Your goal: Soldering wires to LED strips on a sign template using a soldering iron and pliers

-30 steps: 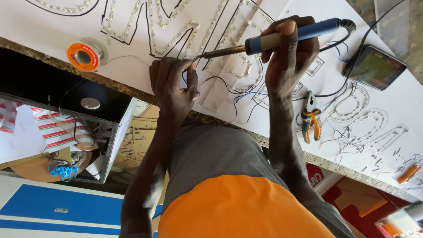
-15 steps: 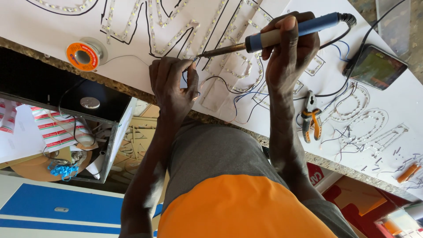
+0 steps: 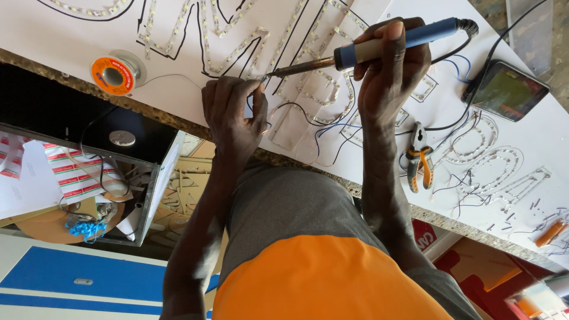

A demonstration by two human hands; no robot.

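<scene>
My right hand (image 3: 388,74) grips a soldering iron (image 3: 379,48) by its blue and grey handle, the metal tip pointing left. The tip meets my left hand (image 3: 233,112), whose fingers pinch a thin solder wire and a small blue wire at the white sign board (image 3: 178,83). Letter outlines lined with small LED strips (image 3: 237,41) cover the board. The solder wire runs left to an orange solder spool (image 3: 112,74) lying on the board.
Orange-handled pliers (image 3: 419,163) lie right of my right arm among loose wires. A phone (image 3: 504,90) rests at the far right on the board. An open black box (image 3: 89,178) with papers and blue ties sits below the table edge at left.
Both hands hold nearly the same pose; the iron tip stays at the wire by my left fingers with only a slight shift.
</scene>
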